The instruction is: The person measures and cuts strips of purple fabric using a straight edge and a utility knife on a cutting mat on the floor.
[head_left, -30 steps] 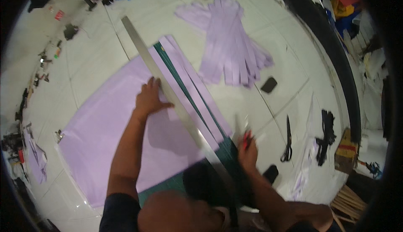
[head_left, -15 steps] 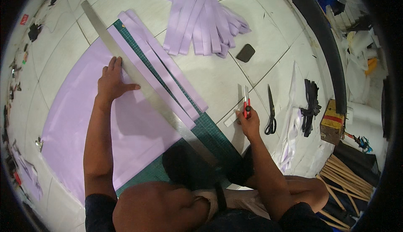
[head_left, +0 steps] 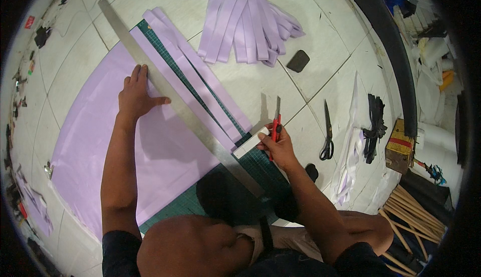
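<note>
Open room at right

Cloth (head_left: 105, 142) lies left, under the ruler (head_left: 195, 125); the left hand's grip (head_left: 134, 96) spreads open on both. At the edge of the mat (head_left: 170, 207), the right hand's grip (head_left: 280, 147) is closed round a white strip (head_left: 246, 146) and cutter (head_left: 275, 131); open floor (head_left: 305, 129) runs to the scissors (head_left: 328, 134).

No lettering or number can be read; the small red label (head_left: 29, 22) at the far left carries pale marks too small and blurred to decipher.
</note>
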Demonstrator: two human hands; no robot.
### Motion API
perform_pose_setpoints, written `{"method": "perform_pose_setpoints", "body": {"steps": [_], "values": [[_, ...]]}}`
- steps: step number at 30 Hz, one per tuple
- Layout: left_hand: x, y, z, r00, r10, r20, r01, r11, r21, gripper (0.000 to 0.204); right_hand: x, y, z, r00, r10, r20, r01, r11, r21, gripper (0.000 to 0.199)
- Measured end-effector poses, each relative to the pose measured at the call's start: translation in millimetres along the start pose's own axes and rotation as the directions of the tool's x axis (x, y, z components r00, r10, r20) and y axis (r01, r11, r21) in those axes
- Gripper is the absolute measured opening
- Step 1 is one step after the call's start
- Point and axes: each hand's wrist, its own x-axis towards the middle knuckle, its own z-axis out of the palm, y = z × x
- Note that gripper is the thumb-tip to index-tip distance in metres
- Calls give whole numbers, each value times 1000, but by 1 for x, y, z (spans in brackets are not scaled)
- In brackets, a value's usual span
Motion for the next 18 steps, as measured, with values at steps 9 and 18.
{"method": "perform_pose_setpoints", "body": {"steps": [9,18], "values": [[-1,5,-6,1000,-10,18,10,1000,3,122,6,24,14,991,-90,-98,79,991,-104,46],[1,8,-8,1000,-19,19,19,1000,-6,122,6,30,8,994,-62,-89,53,993,-106,55]]}}
